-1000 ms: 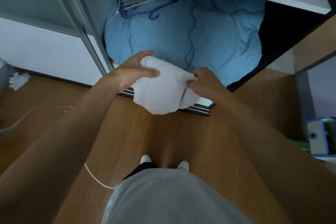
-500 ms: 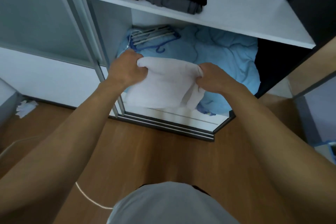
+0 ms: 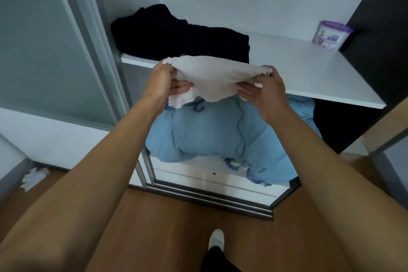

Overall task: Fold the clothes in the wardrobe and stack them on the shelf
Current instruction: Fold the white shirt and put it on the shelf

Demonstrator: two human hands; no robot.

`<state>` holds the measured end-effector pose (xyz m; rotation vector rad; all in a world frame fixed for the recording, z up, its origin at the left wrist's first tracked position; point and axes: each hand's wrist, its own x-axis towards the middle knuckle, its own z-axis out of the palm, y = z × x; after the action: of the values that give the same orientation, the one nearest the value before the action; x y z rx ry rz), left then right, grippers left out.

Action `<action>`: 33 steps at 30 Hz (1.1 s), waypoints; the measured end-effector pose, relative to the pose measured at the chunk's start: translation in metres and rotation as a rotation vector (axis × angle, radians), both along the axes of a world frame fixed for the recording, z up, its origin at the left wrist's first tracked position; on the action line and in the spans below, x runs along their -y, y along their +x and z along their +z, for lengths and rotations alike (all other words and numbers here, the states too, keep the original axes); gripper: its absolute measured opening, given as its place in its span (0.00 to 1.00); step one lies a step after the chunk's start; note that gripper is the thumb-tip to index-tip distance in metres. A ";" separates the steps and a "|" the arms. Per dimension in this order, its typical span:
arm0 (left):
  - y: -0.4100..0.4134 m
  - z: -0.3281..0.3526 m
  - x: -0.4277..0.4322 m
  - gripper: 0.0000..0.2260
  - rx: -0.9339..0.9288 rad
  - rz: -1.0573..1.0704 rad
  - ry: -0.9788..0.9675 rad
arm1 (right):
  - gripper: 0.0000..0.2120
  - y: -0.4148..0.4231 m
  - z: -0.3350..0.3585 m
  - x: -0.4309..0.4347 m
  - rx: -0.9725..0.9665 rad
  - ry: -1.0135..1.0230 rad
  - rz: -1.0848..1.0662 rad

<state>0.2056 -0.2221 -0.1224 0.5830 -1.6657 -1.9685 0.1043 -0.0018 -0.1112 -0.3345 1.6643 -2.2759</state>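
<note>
Currently: folded white garment (image 3: 212, 77) held level with the front edge of the white shelf (image 3: 309, 73). Left hand (image 3: 162, 81) grips its left end, fingers curled beneath; right hand (image 3: 267, 90) pinches the right end. Dark clothes (image 3: 176, 35) lie on the shelf just behind. Blue duvet (image 3: 209, 134) sits below, purple tub (image 3: 332, 35) far right, wood floor (image 3: 176, 227) underfoot.

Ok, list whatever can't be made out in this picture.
All head view.
- Front of the dark clothes: hidden by the white garment; piece count unclear.
- Label on the purple tub: too small and blurred.
- Top of the blue duvet: behind the garment, left hand and right hand.
- The white scraps on the floor: blurred, unidentifiable.
</note>
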 end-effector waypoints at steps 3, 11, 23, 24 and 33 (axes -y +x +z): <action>-0.038 0.017 0.016 0.16 -0.079 0.002 -0.022 | 0.10 -0.035 0.015 0.017 -0.038 -0.122 0.027; -0.159 0.087 0.064 0.15 -0.394 -0.069 0.052 | 0.12 -0.158 0.064 0.072 -0.334 -0.363 -0.001; -0.272 0.046 0.140 0.34 0.329 0.016 -0.567 | 0.13 -0.263 0.004 0.091 -0.644 0.688 -0.247; -0.277 0.048 0.141 0.35 0.367 0.008 -0.620 | 0.11 -0.264 0.014 0.099 -0.665 0.699 -0.313; -0.295 0.044 0.131 0.18 0.431 -0.160 -1.503 | 0.25 -0.261 0.034 0.197 -0.784 1.231 0.063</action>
<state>-0.0898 -0.3529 -0.0782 0.2313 -2.8273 -0.2099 -0.1566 -0.1984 -0.0772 -0.9543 2.9278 -0.6893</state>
